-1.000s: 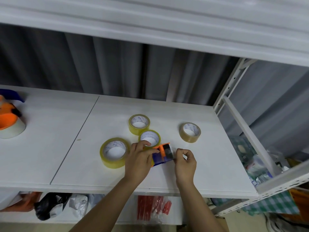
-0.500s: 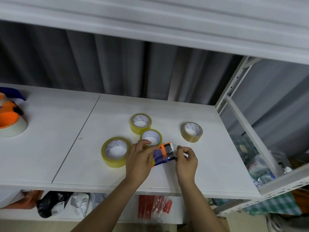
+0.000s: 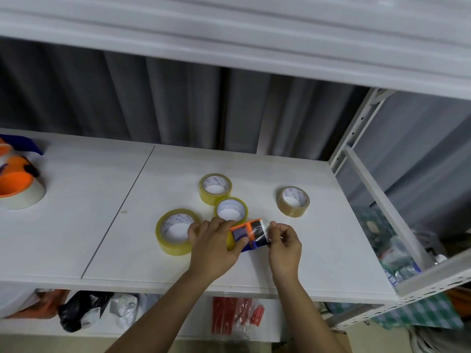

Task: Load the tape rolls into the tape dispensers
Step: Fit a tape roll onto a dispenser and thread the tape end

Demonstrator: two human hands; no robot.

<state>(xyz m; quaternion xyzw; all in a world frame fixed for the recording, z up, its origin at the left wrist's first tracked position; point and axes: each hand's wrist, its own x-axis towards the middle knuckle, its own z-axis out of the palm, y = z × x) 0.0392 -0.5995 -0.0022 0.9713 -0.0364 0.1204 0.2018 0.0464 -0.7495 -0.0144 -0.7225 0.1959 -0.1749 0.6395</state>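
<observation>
L hand: grips dispenser
R hand: pinches tape end
Done: one loaded dispenser far left
Left: 4 rolls loose

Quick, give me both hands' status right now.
Left hand: closed around the orange and blue tape dispenser, holding it on the shelf.
Right hand: pinching the clear tape end at the dispenser's front.

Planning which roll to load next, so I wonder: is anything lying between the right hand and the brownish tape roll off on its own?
Nothing visible does. The brownish tape roll sits alone on bare shelf just beyond the right hand, which pinches the tape end at the dispenser that the left hand holds.
</observation>
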